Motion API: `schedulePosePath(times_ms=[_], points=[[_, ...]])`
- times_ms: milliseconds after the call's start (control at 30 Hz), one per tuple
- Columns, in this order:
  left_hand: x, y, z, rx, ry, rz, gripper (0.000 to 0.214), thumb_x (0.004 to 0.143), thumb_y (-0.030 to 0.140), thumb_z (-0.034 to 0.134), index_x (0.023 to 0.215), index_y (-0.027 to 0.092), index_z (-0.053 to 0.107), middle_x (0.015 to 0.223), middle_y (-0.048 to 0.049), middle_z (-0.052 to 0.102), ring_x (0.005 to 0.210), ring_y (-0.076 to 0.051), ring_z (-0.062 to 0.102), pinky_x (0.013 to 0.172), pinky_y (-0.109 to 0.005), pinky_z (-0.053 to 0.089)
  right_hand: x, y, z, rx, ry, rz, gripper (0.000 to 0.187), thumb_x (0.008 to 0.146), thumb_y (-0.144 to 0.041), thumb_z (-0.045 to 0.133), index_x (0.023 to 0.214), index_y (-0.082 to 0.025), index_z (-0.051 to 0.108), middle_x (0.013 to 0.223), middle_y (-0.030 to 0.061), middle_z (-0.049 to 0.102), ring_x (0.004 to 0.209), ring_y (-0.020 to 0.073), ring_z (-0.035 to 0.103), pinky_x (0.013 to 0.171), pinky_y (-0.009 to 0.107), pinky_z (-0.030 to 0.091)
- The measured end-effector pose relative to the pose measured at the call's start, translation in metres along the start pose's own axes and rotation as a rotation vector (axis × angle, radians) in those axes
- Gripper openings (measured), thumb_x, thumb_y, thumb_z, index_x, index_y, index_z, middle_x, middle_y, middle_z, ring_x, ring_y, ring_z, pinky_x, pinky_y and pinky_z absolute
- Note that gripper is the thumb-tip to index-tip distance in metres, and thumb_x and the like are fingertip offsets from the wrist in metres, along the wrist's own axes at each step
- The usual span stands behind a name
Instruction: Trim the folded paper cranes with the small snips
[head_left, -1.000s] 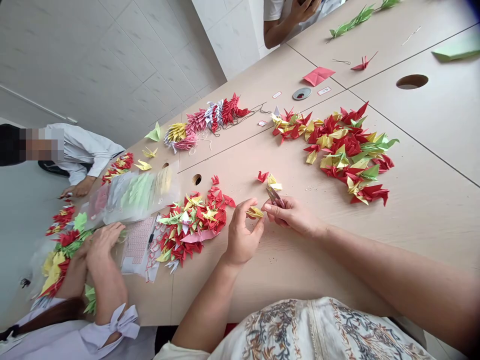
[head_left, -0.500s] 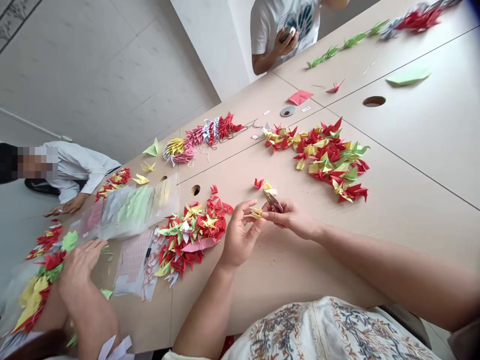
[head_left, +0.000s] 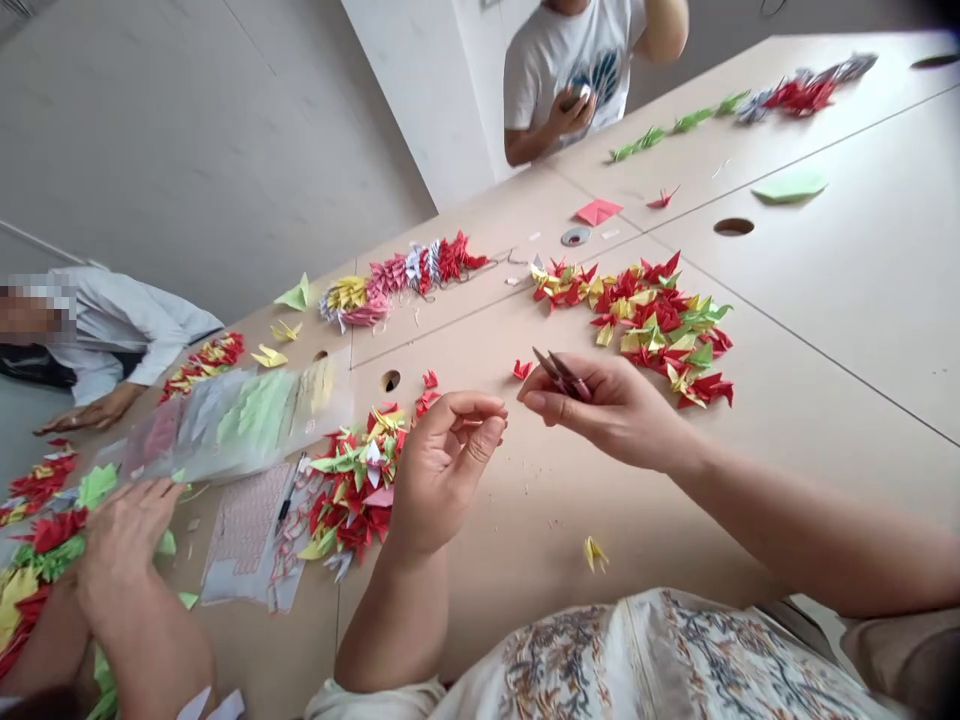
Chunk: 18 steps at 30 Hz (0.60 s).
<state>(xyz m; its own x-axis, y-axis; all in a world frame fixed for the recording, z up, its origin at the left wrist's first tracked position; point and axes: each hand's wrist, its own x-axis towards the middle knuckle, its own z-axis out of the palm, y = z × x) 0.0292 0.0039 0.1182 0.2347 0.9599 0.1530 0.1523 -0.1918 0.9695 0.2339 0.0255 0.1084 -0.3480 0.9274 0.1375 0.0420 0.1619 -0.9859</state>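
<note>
Plainly, the right hand grips snips, tips aimed away from the yellow crane, which lies bodyward on the tabletop, nearer this hand than the left hand, whose fingertips nearly meet; whether they pinch anything, I cannot tell.

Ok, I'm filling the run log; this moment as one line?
left hand: curled, contents unclear | right hand: holding scissors | yellow folded paper: on table
</note>
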Motion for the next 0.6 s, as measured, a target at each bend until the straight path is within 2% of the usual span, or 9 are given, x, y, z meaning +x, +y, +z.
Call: schedulePosePath(times_ms=[100,200,267,333,400,467,533,600], points=[[-0.018,-0.021,-0.005,0.040,-0.173,-0.208,0.012,0.095,0.033,0.071,0.103,0.024,0.072,0.099,-0.0028,0.073,0.090,-0.014,0.067,0.082,-0.025,0.054,-0.022,0.023,-0.010,-0.098,-0.107,0.151,0.029,0.089,-0.049,0.067,0.089,-0.021,0.072,0.063,-0.0013,0.058,0.056,0.0131,0.048,0.053,0.027,0.034],[-0.042,-0.043,-0.003,0.051,-0.329,-0.379,0.013,0.092,0.026,0.072,0.104,0.021,0.075,0.095,-0.0057,0.074,0.087,-0.017,0.068,0.078,-0.027,0.055,-0.058,0.054,-0.016,-0.192,-0.229,0.309,0.018,0.080,-0.033,0.076,0.093,-0.022,0.079,0.055,-0.0027,0.058,0.048,0.0122,0.045,0.049,0.027,0.030],[-0.056,-0.055,0.002,0.054,-0.386,-0.470,0.020,0.090,0.026,0.074,0.109,0.020,0.075,0.102,-0.0081,0.074,0.090,-0.019,0.069,0.080,-0.029,0.055,-0.081,0.070,-0.014,-0.246,-0.253,0.395,0.025,0.077,-0.023,0.075,0.102,-0.022,0.080,0.058,-0.0005,0.064,0.049,0.0138,0.050,0.050,0.027,0.032],[-0.066,-0.064,0.010,0.032,-0.445,-0.542,0.028,0.085,0.027,0.078,0.112,0.019,0.075,0.106,-0.0089,0.073,0.089,-0.019,0.068,0.078,-0.030,0.055,-0.097,0.079,-0.006,-0.258,-0.311,0.455,0.030,0.081,-0.023,0.072,0.111,-0.022,0.079,0.060,0.0005,0.068,0.049,0.0148,0.054,0.049,0.027,0.033],[-0.069,-0.070,0.019,-0.004,-0.501,-0.593,0.034,0.079,0.025,0.083,0.111,0.019,0.076,0.103,-0.0076,0.074,0.084,-0.019,0.068,0.074,-0.030,0.055,-0.104,0.083,0.006,-0.230,-0.397,0.477,0.034,0.080,-0.025,0.075,0.113,-0.025,0.079,0.070,0.0018,0.076,0.058,0.0175,0.063,0.053,0.026,0.039],[-0.069,-0.075,0.027,-0.031,-0.524,-0.620,0.035,0.075,0.021,0.085,0.109,0.019,0.076,0.098,-0.0058,0.074,0.081,-0.018,0.067,0.074,-0.030,0.054,-0.103,0.085,0.019,-0.208,-0.440,0.474,0.023,0.081,-0.024,0.072,0.103,-0.024,0.081,0.076,0.0027,0.079,0.064,0.0193,0.066,0.056,0.027,0.041],[-0.066,-0.080,0.033,-0.053,-0.508,-0.625,0.032,0.076,0.016,0.081,0.107,0.019,0.076,0.098,-0.0053,0.075,0.083,-0.018,0.068,0.078,-0.031,0.053,-0.098,0.087,0.029,-0.199,-0.436,0.450,0.018,0.086,-0.023,0.066,0.097,-0.023,0.080,0.081,0.0039,0.080,0.067,0.0202,0.068,0.060,0.029,0.043],[-0.064,-0.084,0.037,-0.080,-0.462,-0.623,0.027,0.080,0.015,0.077,0.107,0.019,0.075,0.100,-0.0064,0.075,0.088,-0.020,0.069,0.081,-0.032,0.053,-0.092,0.090,0.035,-0.198,-0.399,0.423,0.020,0.091,-0.022,0.061,0.100,-0.022,0.079,0.086,0.0049,0.080,0.071,0.0200,0.069,0.065,0.031,0.046]])
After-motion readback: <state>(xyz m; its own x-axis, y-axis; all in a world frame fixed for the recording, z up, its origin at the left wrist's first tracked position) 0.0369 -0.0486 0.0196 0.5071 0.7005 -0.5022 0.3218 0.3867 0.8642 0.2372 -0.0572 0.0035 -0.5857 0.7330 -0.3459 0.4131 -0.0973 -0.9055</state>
